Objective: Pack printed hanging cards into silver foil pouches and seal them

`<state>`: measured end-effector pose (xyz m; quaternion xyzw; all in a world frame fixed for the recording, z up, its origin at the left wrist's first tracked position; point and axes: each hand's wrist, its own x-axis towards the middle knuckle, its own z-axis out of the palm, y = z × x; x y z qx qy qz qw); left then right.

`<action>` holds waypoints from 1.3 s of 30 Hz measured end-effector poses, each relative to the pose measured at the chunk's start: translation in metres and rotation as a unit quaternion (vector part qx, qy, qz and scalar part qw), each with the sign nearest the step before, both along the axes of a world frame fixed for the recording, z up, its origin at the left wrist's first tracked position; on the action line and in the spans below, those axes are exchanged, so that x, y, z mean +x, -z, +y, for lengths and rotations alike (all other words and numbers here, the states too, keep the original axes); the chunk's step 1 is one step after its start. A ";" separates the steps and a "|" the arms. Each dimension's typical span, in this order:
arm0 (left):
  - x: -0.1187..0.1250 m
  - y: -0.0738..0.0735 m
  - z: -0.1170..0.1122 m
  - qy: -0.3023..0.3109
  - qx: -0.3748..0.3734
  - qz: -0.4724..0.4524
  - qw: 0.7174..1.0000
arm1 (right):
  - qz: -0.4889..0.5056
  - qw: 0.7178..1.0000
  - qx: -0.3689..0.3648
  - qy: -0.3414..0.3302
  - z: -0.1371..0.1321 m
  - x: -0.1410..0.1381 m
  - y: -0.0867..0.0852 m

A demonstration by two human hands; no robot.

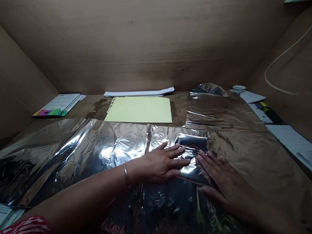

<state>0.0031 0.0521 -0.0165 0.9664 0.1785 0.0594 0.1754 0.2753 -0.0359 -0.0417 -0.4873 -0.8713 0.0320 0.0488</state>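
A large sheet of shiny silver foil [90,144] is spread across the table, creased in several places. My left hand [162,164] lies flat on it with fingers stretched out to the right, a bangle on the wrist. Close by on the right, my right hand [224,177] presses its extended fingers onto the same area. Between the two hands sits a smooth, darker folded patch of foil [192,141]. Whether anything lies under that patch is hidden. Neither hand grips anything.
Beyond the foil lies a pale yellow sheet [140,109], with white papers [138,93] behind it. Printed papers with coloured tabs [59,104] are at the back left. More papers [306,147], a small white round object [238,88] and a cable [268,56] are on the right. Wooden panels [139,34] enclose the table.
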 end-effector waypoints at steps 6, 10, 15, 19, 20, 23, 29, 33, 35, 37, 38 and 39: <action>-0.011 -0.004 0.008 -0.018 -0.045 -0.001 0.999 | 0.003 0.999 -0.041 0.024 0.003 0.004 -0.002; -0.002 -0.001 0.005 -0.038 -0.006 -0.033 0.999 | 0.034 0.998 -0.041 0.040 0.005 -0.003 -0.001; 0.016 -0.004 0.003 -0.094 -0.008 -0.086 0.992 | 0.135 0.983 -0.110 0.056 0.009 0.003 -0.014; 0.018 -0.032 -0.015 -0.167 -0.122 -0.133 0.969 | 0.332 0.928 -0.128 0.108 0.006 0.011 -0.051; 0.017 -0.039 -0.023 -0.168 -0.182 -0.159 0.956 | 0.383 0.904 -0.134 0.132 0.003 0.011 -0.060; 0.013 -0.053 -0.045 -0.174 -0.377 -0.285 0.864 | 0.480 0.835 -0.218 0.156 -0.007 0.000 -0.077; 0.012 -0.045 -0.065 -0.364 -0.455 -0.416 0.698 | 0.542 0.746 -0.358 0.150 -0.014 -0.034 -0.074; 0.015 -0.045 -0.073 -0.367 -0.442 -0.420 0.703 | 0.602 0.709 -0.304 0.207 -0.005 -0.051 -0.074; 0.012 -0.044 -0.076 -0.369 -0.425 -0.438 0.701 | 0.617 0.701 -0.295 0.203 -0.003 -0.060 -0.073; 0.006 -0.041 -0.078 -0.396 -0.417 -0.459 0.677 | 0.631 0.688 -0.296 0.202 -0.003 -0.068 -0.071; 0.002 -0.038 -0.080 -0.414 -0.423 -0.463 0.660 | 0.634 0.683 -0.293 0.213 -0.004 -0.071 -0.069; -0.003 -0.035 -0.082 -0.427 -0.441 -0.455 0.645 | 0.635 0.681 -0.282 0.229 -0.004 -0.074 -0.067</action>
